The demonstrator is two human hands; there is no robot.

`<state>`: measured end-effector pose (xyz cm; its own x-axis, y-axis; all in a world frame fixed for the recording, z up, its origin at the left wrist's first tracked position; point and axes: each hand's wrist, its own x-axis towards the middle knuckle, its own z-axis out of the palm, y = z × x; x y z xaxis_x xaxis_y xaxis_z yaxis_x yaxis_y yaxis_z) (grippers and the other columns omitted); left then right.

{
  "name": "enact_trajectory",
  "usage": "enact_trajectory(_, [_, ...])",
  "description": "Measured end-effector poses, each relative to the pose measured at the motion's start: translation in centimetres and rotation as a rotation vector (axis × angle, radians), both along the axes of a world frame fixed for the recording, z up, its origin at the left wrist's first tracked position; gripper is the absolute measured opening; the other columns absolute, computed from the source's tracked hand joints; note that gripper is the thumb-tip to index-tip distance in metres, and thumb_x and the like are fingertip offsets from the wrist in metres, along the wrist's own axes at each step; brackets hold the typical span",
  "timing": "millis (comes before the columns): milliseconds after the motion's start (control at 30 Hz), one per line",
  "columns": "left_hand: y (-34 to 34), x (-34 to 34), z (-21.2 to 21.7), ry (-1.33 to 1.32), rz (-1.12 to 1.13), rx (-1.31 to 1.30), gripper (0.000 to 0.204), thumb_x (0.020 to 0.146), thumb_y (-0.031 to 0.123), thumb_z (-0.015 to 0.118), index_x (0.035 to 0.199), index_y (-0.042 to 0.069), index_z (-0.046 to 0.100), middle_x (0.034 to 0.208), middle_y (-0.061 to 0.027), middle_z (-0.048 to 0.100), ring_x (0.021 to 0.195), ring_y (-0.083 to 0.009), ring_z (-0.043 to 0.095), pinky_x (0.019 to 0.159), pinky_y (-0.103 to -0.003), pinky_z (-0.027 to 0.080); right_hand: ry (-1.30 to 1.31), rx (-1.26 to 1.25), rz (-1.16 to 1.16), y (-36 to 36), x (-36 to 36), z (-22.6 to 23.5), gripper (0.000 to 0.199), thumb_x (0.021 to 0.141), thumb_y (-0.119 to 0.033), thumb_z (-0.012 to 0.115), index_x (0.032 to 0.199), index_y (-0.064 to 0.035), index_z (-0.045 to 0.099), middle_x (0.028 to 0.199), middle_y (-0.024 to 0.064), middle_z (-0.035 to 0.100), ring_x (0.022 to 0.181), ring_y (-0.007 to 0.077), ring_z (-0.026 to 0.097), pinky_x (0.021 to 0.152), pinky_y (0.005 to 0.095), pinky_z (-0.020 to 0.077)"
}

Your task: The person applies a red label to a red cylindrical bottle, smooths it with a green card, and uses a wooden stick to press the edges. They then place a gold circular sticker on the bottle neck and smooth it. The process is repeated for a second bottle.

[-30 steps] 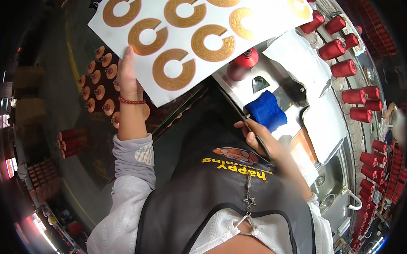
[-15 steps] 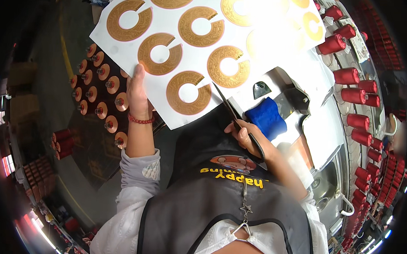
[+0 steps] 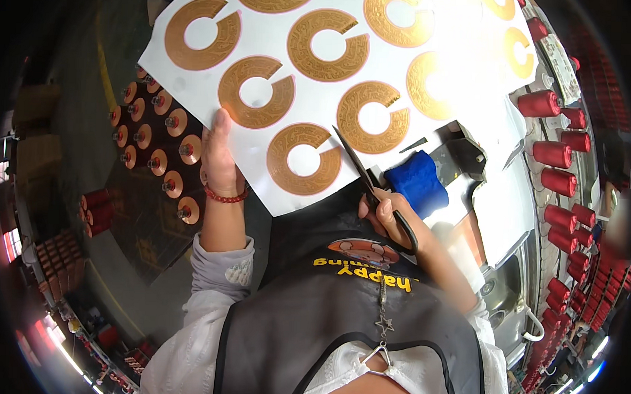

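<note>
My left hand [image 3: 219,159] grips the near left edge of a large white sheet [image 3: 320,72] printed with several golden-brown open rings. One ring [image 3: 303,159] lies near the sheet's lower edge. My right hand [image 3: 391,217] is shut on black scissors [image 3: 371,185], whose blades are parted at the sheet's near edge, between that ring and another ring [image 3: 372,117]. A red bead bracelet [image 3: 225,195] circles my left wrist.
A blue thread spool [image 3: 417,181] sits by a grey-white machine [image 3: 496,203] at the right. Rows of red thread spools [image 3: 560,157] line the right side. Several copper-coloured bobbins [image 3: 157,157] stand on a dark rack at the left. More red spools [image 3: 96,210] lie lower left.
The sheet has come down and toward me, so more rings show. My right hand has brought the scissors up from the blue spool to the sheet's near edge, blades apart.
</note>
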<state>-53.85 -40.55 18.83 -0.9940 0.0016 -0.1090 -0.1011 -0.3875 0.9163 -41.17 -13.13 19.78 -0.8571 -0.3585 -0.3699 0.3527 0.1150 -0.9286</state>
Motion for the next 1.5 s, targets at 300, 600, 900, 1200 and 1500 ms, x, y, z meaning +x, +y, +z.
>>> enact_trajectory(300, [-0.2, -0.9, -0.5, -0.011, -0.014, 0.028, 0.055, 0.102, 0.033, 0.051, 0.140, -0.005, 0.044, 0.136, -0.0146, 0.055, 0.120, -0.0238, 0.057, 0.101, -0.038, 0.046, -0.027, -0.003, 0.052, 0.4, -1.6, -0.1, 0.086, 0.091, -0.080, 0.024, 0.086, -0.0002, 0.054, 0.057, 0.0003, 0.044, 0.051, 0.0098, 0.044, 0.049, 0.0259, 0.0328])
enact_trajectory(600, [-1.1, -1.6, -1.5, -0.073, -0.009, 0.131, 0.048, 0.102, 0.030, 0.051, 0.137, -0.004, 0.048, 0.130, -0.0140, 0.060, 0.115, -0.0239, 0.061, 0.098, -0.037, 0.048, -0.010, -0.019, 0.185, 2.1, -3.6, -0.7, 0.089, 0.089, -0.083, 0.021, 0.091, 0.0002, 0.055, 0.060, 0.0013, 0.045, 0.056, 0.0109, 0.044, 0.053, 0.0270, 0.0331])
enact_trajectory(900, [-1.3, -1.9, -1.9, -0.069, -0.040, -0.023, 0.053, 0.102, 0.035, 0.050, 0.138, -0.003, 0.044, 0.132, -0.0165, 0.058, 0.114, -0.0266, 0.062, 0.096, -0.039, 0.052, -0.044, -0.008, 0.135, 0.8, -5.2, -0.7, 0.078, 0.098, -0.071, 0.026, 0.084, -0.0008, 0.057, 0.072, 0.0103, 0.056, 0.068, 0.0229, 0.054, 0.065, 0.0371, 0.0452])
enact_trajectory(1200, [-0.9, -3.6, -2.7, -0.140, -0.003, 0.110, 0.048, 0.101, 0.029, 0.055, 0.135, -0.005, 0.051, 0.126, -0.0126, 0.062, 0.112, -0.0211, 0.062, 0.096, -0.035, 0.050, -0.067, -0.031, 0.096, 0.0, -7.7, -1.4, 0.087, 0.088, -0.083, 0.029, 0.083, -0.0003, 0.054, 0.061, 0.0011, 0.047, 0.052, 0.0090, 0.043, 0.049, 0.0253, 0.0329])
enact_trajectory(1500, [-2.7, -5.0, -4.8, -0.141, -0.031, 0.005, 0.055, 0.100, 0.034, 0.057, 0.138, -0.005, 0.047, 0.130, -0.0120, 0.059, 0.114, -0.0201, 0.059, 0.097, -0.035, 0.048, 0.022, -0.039, 0.141, -0.6, -9.9, -3.3, 0.069, 0.101, -0.063, 0.032, 0.088, 0.0002, 0.058, 0.075, 0.0058, 0.055, 0.069, 0.0175, 0.053, 0.064, 0.0322, 0.0453])
